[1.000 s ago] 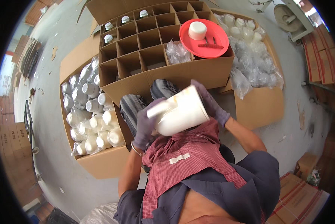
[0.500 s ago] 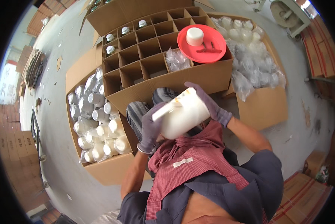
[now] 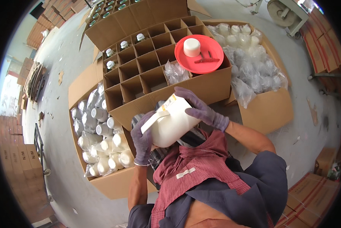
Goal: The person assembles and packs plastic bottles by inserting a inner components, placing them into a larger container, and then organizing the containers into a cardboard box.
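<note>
In front of my lap I hold a white jug (image 3: 173,129) with a strap-like handle on its upper left side, tilted, with a yellow and white label near its far end. My left hand (image 3: 143,138), in a grey-purple glove, is closed on the handle side at the lower left. My right hand (image 3: 206,111), gloved alike, grips the far right end, its thumb lying along the wall. Past it stands a divided carton (image 3: 170,93), with clear bottles with white caps (image 3: 123,44) in a few cells and crumpled clear plastic (image 3: 176,72) in a near cell.
A red basin (image 3: 218,57) holding a white cap (image 3: 191,47) and a dark red tool (image 3: 207,60) rests on the carton's right corner. Open boxes of bagged white containers (image 3: 119,142) and bagged translucent pieces (image 3: 250,57) flank it. Stacked cartons (image 3: 311,201) stand behind at right.
The jug has moved left and turned so its label and handle show more plainly. Both hands shifted left with it, and my right thumb now lies across its wall. The whole view shifted slightly.
</note>
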`<act>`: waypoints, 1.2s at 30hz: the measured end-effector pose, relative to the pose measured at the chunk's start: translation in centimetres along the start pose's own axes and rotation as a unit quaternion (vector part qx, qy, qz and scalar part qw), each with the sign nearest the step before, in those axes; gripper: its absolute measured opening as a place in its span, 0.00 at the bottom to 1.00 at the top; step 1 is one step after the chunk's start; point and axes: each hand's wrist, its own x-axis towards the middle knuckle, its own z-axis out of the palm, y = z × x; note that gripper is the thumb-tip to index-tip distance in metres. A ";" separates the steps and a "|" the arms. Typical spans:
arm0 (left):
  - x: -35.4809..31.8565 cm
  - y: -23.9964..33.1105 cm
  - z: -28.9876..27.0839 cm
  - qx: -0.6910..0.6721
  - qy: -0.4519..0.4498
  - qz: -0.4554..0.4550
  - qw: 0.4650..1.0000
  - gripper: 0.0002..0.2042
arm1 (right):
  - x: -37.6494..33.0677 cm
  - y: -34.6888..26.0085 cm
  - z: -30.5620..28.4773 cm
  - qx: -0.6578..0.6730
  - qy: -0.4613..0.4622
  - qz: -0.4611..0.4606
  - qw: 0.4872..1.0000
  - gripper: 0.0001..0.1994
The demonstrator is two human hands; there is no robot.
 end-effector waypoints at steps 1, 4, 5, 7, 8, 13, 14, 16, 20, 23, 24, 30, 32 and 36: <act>0.3 0.1 -0.8 -0.008 0.015 0.026 1.000 0.17 | 1.4 -0.1 -1.0 0.001 -0.005 0.042 0.999 0.30; 0.8 -0.1 -3.5 -0.071 0.072 0.004 0.995 0.18 | 6.8 3.0 -8.7 -0.239 0.025 0.088 0.967 0.24; 0.8 1.3 -3.9 -0.075 0.099 -0.079 0.989 0.18 | 7.6 5.4 -13.0 -0.471 0.065 0.049 0.878 0.22; -0.5 -1.9 -7.6 -0.107 0.131 -0.040 0.985 0.17 | 10.4 6.1 -16.1 -0.668 0.009 0.220 0.710 0.18; -1.1 -3.0 -8.9 -0.081 0.133 -0.045 0.987 0.16 | 10.2 7.5 -17.3 -0.714 -0.033 0.247 0.655 0.17; -3.4 -7.9 -10.7 -0.055 0.130 -0.147 0.979 0.14 | 11.2 11.1 -19.2 -0.739 -0.091 0.189 0.640 0.16; -4.1 -10.0 -10.5 -0.103 0.138 -0.144 0.975 0.14 | 10.4 11.8 -20.1 -0.699 -0.022 0.134 0.702 0.16; -3.0 -8.0 -9.6 0.081 0.064 -0.109 0.989 0.12 | 10.2 10.3 -18.4 -0.375 0.067 0.212 0.900 0.15; -1.2 -8.0 -10.2 0.253 -0.033 -0.019 0.967 0.11 | 9.8 -0.8 -7.7 0.021 -0.027 0.260 0.965 0.10; 0.3 -8.2 -10.0 0.186 -0.071 0.011 0.980 0.10 | 11.3 -1.9 -2.0 -0.258 -0.189 -0.239 0.917 0.07; 0.7 -8.4 -10.3 0.182 -0.088 0.006 0.979 0.11 | 11.7 -2.5 -0.8 -0.320 -0.229 -0.270 0.879 0.08; 3.0 -7.8 -10.6 0.086 -0.204 -0.017 0.975 0.17 | 14.2 -2.9 2.6 -0.398 -0.359 -0.448 0.715 0.10; 3.2 -7.1 -10.3 0.120 -0.201 0.045 0.971 0.17 | 14.3 -2.9 2.9 -0.399 -0.391 -0.427 0.711 0.11; 2.2 -8.0 -10.4 0.170 -0.148 0.048 0.973 0.13 | 13.3 -2.9 4.1 -0.362 -0.431 -0.202 0.801 0.08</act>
